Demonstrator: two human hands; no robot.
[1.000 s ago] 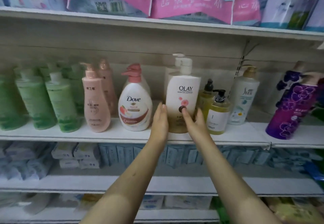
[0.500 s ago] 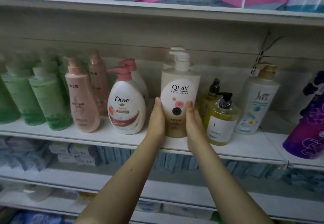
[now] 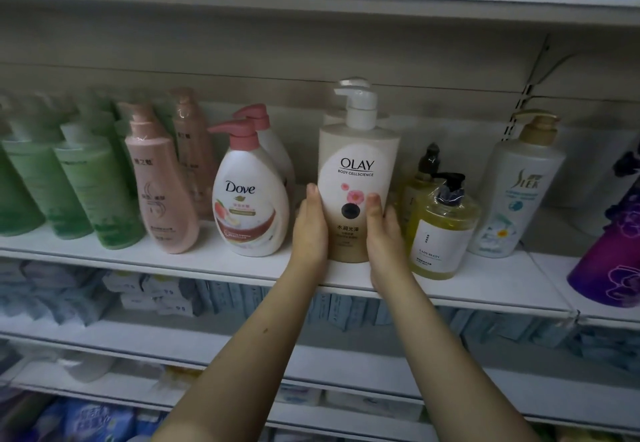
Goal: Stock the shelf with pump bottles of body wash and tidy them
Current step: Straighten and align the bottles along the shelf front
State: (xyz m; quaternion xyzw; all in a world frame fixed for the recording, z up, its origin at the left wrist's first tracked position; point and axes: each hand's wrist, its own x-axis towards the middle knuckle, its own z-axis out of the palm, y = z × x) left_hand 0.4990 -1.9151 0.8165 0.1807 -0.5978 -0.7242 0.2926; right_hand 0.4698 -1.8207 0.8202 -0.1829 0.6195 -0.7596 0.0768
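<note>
A cream Olay pump bottle [image 3: 356, 164] stands upright on the white middle shelf [image 3: 207, 265], label facing me, with a second white pump head just behind it. My left hand [image 3: 310, 230] grips its left side, thumb on the front. My right hand [image 3: 384, 240] grips its right side, thumb on the label. A white Dove bottle [image 3: 249, 195] with a pink pump stands to the left, apart from my left hand. A yellow bottle [image 3: 443, 230] with a black pump stands close to my right hand.
Pink bottles [image 3: 161, 195] and several green bottles [image 3: 93, 192] fill the shelf's left. A white gold-capped bottle [image 3: 516, 192] and a purple bottle [image 3: 613, 251] stand at the right. Pink packs line the shelf above. Boxed goods fill the lower shelves.
Both hands went from fingertips touching the Olay bottle's front to clasping its two sides. My view has moved closer to the shelf.
</note>
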